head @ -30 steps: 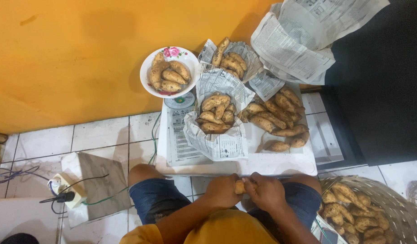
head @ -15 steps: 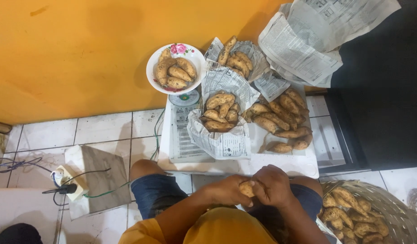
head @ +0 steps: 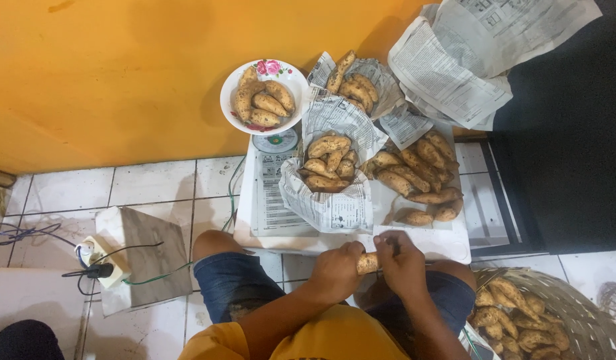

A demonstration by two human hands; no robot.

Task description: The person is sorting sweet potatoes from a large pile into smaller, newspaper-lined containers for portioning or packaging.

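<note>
Both of my hands meet over my lap, just below the near edge of a low white table (head: 254, 235). My left hand (head: 336, 268) and my right hand (head: 404, 263) together grip one small brown sweet potato (head: 368, 262), which shows between them. Right ahead on the table a folded newspaper nest (head: 328, 203) holds several sweet potatoes (head: 328, 163). A loose pile of sweet potatoes (head: 414, 179) lies to its right.
A white flowered plate (head: 296, 83) of sweet potatoes and another newspaper bundle (head: 378, 77) sit at the table's far end by the orange wall. Loose newspaper sheets (head: 454, 67) lie at the upper right. A woven basket (head: 574, 310) of sweet potatoes stands at my right, a power strip (head: 98, 263) at left.
My hands stay joined on the sweet potato and have turned it a little; the view has drifted slightly, so the table sits a bit further right.
</note>
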